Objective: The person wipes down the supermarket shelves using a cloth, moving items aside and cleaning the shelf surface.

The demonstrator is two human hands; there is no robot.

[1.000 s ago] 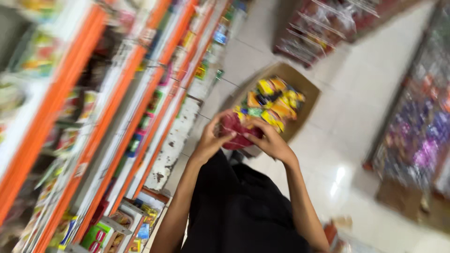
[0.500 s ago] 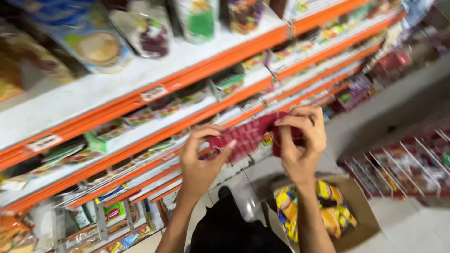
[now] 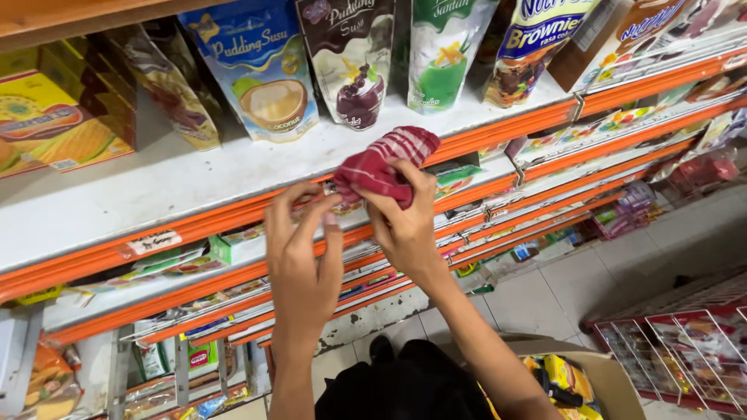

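Note:
My right hand (image 3: 405, 225) grips a bunched red cloth with white stripes (image 3: 385, 165) and holds it against the front edge of a white shelf with an orange lip (image 3: 156, 194). My left hand (image 3: 303, 249) is just left of the cloth, fingers pointing up at the shelf's orange edge, thumb and fingertips touching a corner of the cloth. Standing pouches of pudding mix (image 3: 261, 70) line the shelf right above the cloth.
More orange-edged shelves with packets run below (image 3: 545, 194). A yellow box (image 3: 54, 124) stands at the left. A cardboard box of yellow snack packs (image 3: 576, 381) sits on the tiled floor, and a wire rack (image 3: 685, 342) stands at the lower right.
My view has swung up from the floor to the shelves. Both hands have lifted the red cloth from waist height up to the top shelf's edge.

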